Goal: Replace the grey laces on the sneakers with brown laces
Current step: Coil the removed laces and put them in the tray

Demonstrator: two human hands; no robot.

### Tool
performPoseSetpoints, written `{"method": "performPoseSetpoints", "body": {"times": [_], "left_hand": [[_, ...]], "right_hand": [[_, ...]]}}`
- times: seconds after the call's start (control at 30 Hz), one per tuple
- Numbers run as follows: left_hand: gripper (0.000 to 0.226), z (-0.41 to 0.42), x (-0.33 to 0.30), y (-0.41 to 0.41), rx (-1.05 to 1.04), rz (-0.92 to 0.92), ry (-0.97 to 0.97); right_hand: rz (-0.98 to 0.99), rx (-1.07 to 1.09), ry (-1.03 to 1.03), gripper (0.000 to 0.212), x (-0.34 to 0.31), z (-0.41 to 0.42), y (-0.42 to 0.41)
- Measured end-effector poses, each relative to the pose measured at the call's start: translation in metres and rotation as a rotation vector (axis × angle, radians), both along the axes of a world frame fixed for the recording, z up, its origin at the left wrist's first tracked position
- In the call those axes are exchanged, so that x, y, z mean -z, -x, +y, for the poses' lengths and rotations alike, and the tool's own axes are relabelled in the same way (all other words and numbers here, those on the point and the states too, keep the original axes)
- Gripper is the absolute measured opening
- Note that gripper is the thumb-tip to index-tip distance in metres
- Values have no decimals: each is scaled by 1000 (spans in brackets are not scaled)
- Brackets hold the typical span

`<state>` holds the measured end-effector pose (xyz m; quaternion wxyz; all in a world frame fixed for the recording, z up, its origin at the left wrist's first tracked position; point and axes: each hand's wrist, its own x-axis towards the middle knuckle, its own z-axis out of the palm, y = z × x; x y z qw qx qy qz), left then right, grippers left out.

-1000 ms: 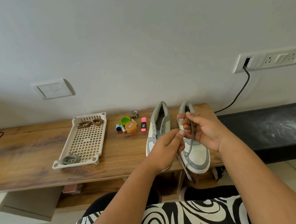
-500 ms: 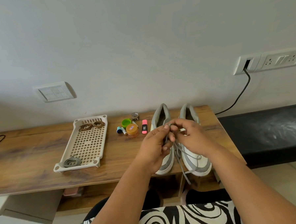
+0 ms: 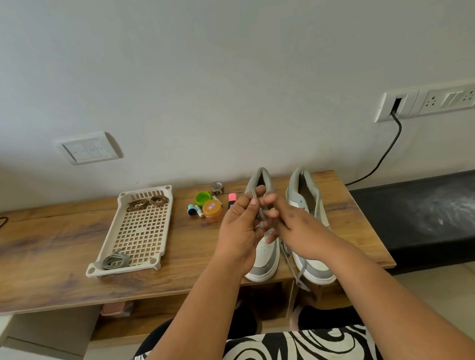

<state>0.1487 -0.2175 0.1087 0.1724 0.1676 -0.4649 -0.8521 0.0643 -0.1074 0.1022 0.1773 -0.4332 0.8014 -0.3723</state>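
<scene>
Two grey-and-white sneakers stand side by side on the wooden table, the left sneaker [image 3: 265,256] partly behind my hands and the right sneaker [image 3: 307,203] beside it. A loose grey lace [image 3: 297,273] trails from my hands down over the table edge. My left hand [image 3: 240,229] and my right hand [image 3: 294,226] meet above the left sneaker, fingers pinching the grey lace between them. A beige perforated tray [image 3: 140,234] holds two coiled brown laces [image 3: 148,202] at its far end and a coiled grey lace [image 3: 115,260] at its near end.
Small items sit behind the hands: an orange jar [image 3: 212,210], a green cap [image 3: 202,197], a pink highlighter [image 3: 231,200], a tape roll [image 3: 217,187], small tubes [image 3: 194,209]. A black bench [image 3: 425,211] adjoins the table's right. A black cable [image 3: 381,158] hangs from the wall socket.
My hands came together over the left sneaker, gathering the grey lace. The lace that hung from my right hand over the right sneaker is now bunched between both hands.
</scene>
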Motion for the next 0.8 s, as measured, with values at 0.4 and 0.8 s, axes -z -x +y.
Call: {"method": "performPoseSetpoints", "body": {"times": [0.4, 0.8], "left_hand": [[46, -3, 19, 2, -142, -17, 780], [49, -6, 28, 3, 113, -144, 1412]], "right_hand": [[-368, 26, 101, 23, -6, -1, -1], [-1019, 293, 486, 31, -20, 11, 17]]}}
